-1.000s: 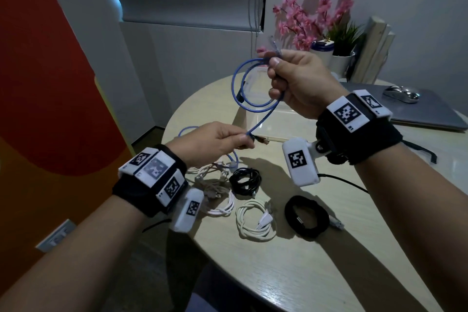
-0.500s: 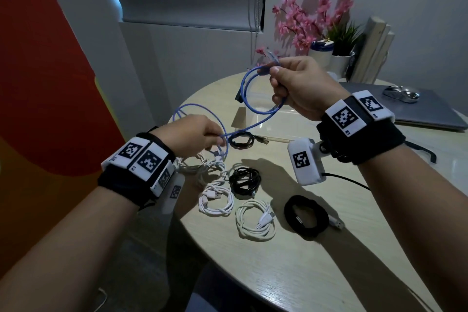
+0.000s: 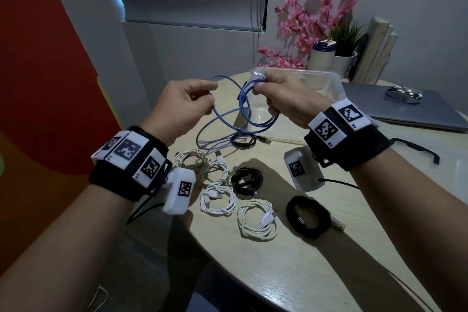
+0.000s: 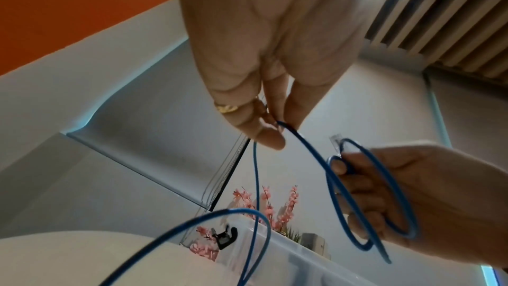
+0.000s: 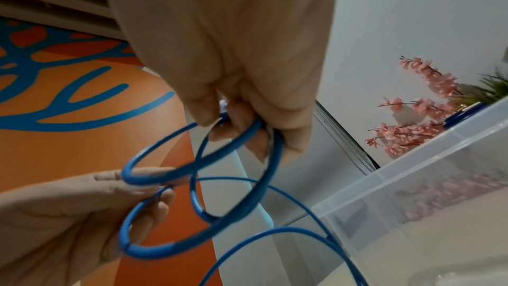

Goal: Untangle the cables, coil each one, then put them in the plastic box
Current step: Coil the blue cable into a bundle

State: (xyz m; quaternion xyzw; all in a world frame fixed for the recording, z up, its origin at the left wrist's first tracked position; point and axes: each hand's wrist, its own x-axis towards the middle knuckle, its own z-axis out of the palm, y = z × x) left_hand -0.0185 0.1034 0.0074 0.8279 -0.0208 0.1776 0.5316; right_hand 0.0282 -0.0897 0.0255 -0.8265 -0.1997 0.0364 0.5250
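Note:
A blue cable is held in the air above the round table. My right hand grips a few coiled loops of it with the clear plug sticking up past the thumb. My left hand pinches the loose run of the same cable between thumb and fingers; the rest trails down to the table. The clear plastic box stands just behind my right hand. On the table lie coiled white cables and coiled black cables.
A closed laptop with a mouse on it lies at the right. Pink artificial flowers, a potted plant and a white cup stand behind the box. A loose tangle of white cable lies near the table's left edge.
My left hand rose from the table's left edge to the level of the right hand, drawing more blue cable up. The right hand dropped slightly, in front of the box.

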